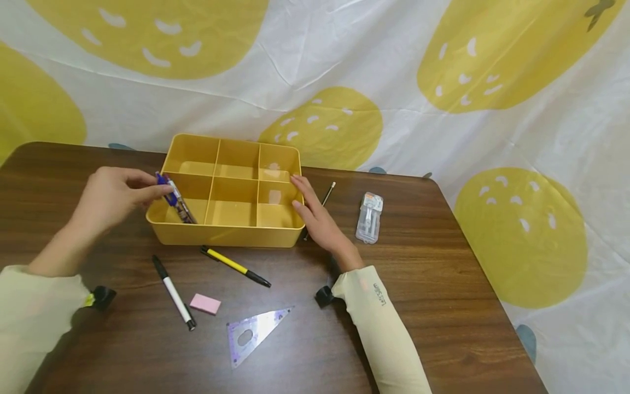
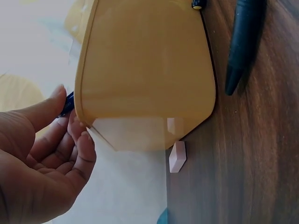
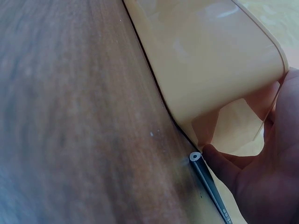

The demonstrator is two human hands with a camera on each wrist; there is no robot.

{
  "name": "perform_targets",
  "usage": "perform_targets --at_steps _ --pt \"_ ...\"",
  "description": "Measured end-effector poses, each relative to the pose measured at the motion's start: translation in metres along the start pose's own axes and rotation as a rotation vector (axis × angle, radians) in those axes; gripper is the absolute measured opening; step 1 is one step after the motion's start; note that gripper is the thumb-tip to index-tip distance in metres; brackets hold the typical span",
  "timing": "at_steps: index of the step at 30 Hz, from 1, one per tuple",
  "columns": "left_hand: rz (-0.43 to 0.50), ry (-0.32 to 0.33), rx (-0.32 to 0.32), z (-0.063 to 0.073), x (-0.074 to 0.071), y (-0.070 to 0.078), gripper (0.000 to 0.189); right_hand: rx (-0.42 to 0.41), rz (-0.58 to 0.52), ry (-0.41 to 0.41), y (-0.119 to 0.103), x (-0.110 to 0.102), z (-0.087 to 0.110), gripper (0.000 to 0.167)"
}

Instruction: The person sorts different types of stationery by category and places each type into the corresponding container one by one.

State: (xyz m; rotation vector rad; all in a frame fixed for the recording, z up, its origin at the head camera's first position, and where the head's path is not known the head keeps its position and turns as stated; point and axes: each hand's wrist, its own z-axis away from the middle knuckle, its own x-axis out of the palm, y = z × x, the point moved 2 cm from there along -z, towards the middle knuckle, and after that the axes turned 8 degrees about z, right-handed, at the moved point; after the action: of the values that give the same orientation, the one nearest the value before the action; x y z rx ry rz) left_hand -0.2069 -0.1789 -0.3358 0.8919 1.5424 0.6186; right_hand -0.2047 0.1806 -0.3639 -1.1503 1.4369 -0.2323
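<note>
A yellow storage box [image 1: 231, 235] with several compartments stands on the table. My left hand [image 1: 110, 194] is at its left side, pinching a pen with a blue-purple clip [image 1: 169, 191] between thumb and fingers. The lower end leans down into the front-left compartment, with a pale patterned barrel [image 1: 184, 210] lying right alongside. In the left wrist view only a short dark-blue end [image 2: 68, 105] shows past the rim. My right hand [image 1: 322, 227] holds the box's right side, fingertips at the rim; in the right wrist view one finger reaches low along the outer wall.
In front of the box lie a yellow-and-black pen [image 1: 236, 265], a white-and-black marker [image 1: 172, 295], a pink eraser [image 1: 205, 303] and a clear triangle ruler [image 1: 253, 334]. A dark pencil [image 1: 328, 192] lies partly under my right hand; a clear plastic case [image 1: 369, 218] is farther right.
</note>
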Motion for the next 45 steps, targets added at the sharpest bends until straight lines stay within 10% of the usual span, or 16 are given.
perform_targets --at_steps 15,45 --pt "-0.093 0.115 0.053 -0.0057 0.0058 -0.0010 0.038 0.018 0.011 -0.008 0.0003 0.0001 -0.0012 0.049" --pt "-0.099 0.093 0.020 -0.0077 0.0090 -0.0062 0.043 0.004 -0.001 0.011 0.0004 0.0003 0.0003 0.048"
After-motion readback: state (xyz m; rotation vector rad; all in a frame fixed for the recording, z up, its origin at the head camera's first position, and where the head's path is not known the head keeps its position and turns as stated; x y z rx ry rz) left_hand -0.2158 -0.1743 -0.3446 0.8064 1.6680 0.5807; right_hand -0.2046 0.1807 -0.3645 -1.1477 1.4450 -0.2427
